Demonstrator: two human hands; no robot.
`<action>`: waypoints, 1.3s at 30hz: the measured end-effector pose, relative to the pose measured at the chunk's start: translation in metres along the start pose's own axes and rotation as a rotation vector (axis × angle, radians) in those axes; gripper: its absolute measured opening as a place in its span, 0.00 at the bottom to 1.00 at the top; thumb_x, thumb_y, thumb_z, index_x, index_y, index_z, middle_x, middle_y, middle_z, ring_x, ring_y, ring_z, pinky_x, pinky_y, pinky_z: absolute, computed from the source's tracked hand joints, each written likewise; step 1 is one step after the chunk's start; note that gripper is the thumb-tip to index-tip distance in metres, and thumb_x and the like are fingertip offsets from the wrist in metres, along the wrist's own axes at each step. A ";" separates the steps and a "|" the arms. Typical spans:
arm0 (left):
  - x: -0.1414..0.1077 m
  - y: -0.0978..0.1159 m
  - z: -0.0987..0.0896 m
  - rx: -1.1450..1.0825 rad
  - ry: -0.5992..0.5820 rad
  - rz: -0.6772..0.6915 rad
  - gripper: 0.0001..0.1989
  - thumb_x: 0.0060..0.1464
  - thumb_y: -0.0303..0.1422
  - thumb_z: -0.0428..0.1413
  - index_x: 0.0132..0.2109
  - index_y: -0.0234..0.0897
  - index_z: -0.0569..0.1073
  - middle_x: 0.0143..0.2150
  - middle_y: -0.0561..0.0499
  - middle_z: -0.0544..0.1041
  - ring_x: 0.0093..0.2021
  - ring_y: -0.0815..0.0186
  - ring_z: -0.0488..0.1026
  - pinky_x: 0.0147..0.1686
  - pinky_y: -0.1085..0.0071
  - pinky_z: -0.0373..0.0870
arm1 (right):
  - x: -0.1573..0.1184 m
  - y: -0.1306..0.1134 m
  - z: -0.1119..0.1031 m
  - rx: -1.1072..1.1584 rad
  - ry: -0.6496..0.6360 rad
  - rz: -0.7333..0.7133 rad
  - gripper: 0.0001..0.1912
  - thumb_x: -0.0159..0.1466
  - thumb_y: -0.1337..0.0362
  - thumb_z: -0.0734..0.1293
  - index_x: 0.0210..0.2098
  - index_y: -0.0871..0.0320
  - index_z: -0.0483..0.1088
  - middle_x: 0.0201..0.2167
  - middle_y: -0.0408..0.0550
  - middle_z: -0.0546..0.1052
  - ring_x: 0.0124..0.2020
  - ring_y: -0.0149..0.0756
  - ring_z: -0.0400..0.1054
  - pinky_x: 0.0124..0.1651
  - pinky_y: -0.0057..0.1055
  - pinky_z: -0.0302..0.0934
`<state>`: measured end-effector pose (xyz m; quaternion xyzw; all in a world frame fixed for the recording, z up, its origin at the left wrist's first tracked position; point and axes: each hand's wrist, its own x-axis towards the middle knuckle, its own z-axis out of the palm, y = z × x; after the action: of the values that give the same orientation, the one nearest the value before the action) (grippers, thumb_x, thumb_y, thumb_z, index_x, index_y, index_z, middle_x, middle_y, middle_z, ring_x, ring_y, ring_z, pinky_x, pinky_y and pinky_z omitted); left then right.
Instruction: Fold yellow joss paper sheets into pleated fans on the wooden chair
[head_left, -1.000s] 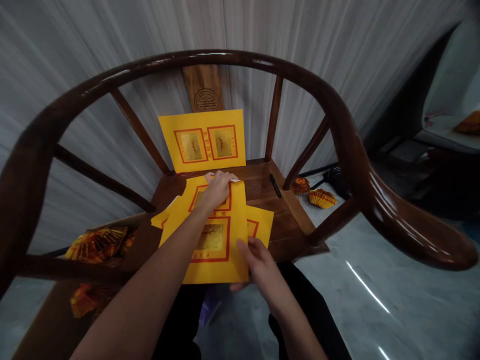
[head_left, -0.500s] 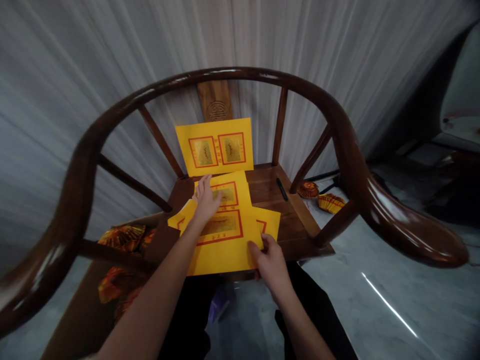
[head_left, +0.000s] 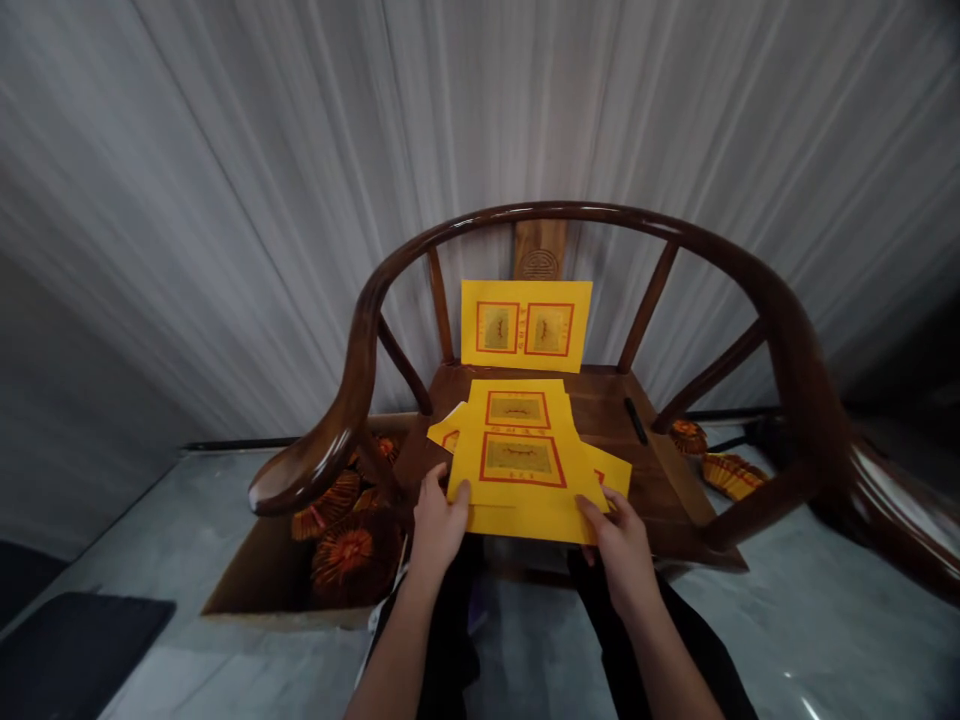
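Head-worn view looks forward and down onto yellow paper sheets (head_left: pixel 521 460).

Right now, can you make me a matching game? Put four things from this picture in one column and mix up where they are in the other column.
Things:
1. Upright yellow sheet
2. Held yellow sheet
3. Thin black object
4. Folded yellow-and-red paper fan

Places:
A. On the floor, right of the chair
B. Between the left hand and the right hand
C. Against the chair's back splat
D. Lying on the wooden seat

Pairs: 1-C, 2-B, 3-D, 4-A
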<state>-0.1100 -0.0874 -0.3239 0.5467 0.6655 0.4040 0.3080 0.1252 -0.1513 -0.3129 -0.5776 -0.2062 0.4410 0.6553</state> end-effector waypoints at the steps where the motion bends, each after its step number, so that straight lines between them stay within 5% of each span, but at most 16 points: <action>1: -0.001 0.000 0.002 -0.041 -0.015 -0.017 0.27 0.57 0.39 0.59 0.62 0.38 0.67 0.62 0.36 0.74 0.60 0.46 0.74 0.62 0.49 0.65 | -0.002 -0.001 0.002 0.055 0.011 -0.003 0.30 0.47 0.55 0.81 0.46 0.58 0.72 0.26 0.38 0.76 0.18 0.31 0.65 0.10 0.24 0.53; 9: -0.010 0.003 0.031 -0.466 -0.085 -0.021 0.31 0.52 0.34 0.62 0.62 0.39 0.61 0.51 0.41 0.75 0.48 0.56 0.79 0.51 0.59 0.74 | -0.010 -0.004 0.019 0.404 0.151 0.007 0.27 0.47 0.62 0.81 0.46 0.56 0.76 0.48 0.44 0.81 0.45 0.38 0.77 0.41 0.30 0.78; 17: -0.034 0.022 0.047 -0.653 -0.211 0.000 0.22 0.56 0.32 0.60 0.51 0.44 0.55 0.52 0.43 0.73 0.47 0.61 0.77 0.47 0.64 0.73 | -0.025 -0.011 0.026 0.466 0.139 -0.035 0.34 0.49 0.62 0.80 0.56 0.52 0.76 0.58 0.46 0.79 0.58 0.45 0.75 0.54 0.37 0.76; 24: -0.047 0.036 0.053 -0.663 -0.309 -0.030 0.26 0.56 0.31 0.62 0.49 0.45 0.51 0.48 0.47 0.76 0.44 0.63 0.78 0.45 0.66 0.73 | -0.027 -0.007 0.034 0.361 0.195 0.008 0.38 0.45 0.60 0.83 0.55 0.57 0.77 0.59 0.50 0.79 0.62 0.50 0.72 0.66 0.43 0.69; 30: -0.022 0.055 0.042 -0.964 -0.218 -0.277 0.38 0.49 0.31 0.71 0.56 0.46 0.52 0.54 0.43 0.79 0.50 0.62 0.80 0.52 0.64 0.74 | -0.024 -0.021 0.016 0.298 -0.034 -0.108 0.35 0.48 0.59 0.83 0.55 0.54 0.78 0.56 0.50 0.81 0.58 0.49 0.75 0.66 0.49 0.67; 35: -0.011 0.059 0.025 -1.180 -0.149 -0.199 0.44 0.47 0.24 0.69 0.63 0.50 0.53 0.67 0.44 0.72 0.63 0.60 0.75 0.62 0.62 0.72 | -0.029 -0.027 -0.018 0.218 -0.202 -0.062 0.31 0.47 0.60 0.83 0.51 0.50 0.79 0.47 0.50 0.84 0.51 0.51 0.78 0.58 0.53 0.71; 39: -0.005 0.053 0.002 -1.127 -0.161 -0.175 0.46 0.47 0.29 0.69 0.68 0.48 0.55 0.70 0.43 0.70 0.67 0.52 0.72 0.62 0.57 0.75 | -0.021 -0.015 -0.068 0.170 -0.126 -0.057 0.26 0.39 0.58 0.83 0.38 0.51 0.80 0.33 0.49 0.84 0.34 0.52 0.79 0.44 0.54 0.75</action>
<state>-0.0818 -0.0876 -0.2782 0.2701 0.3647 0.6265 0.6336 0.1727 -0.2067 -0.3103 -0.4848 -0.2251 0.4734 0.7001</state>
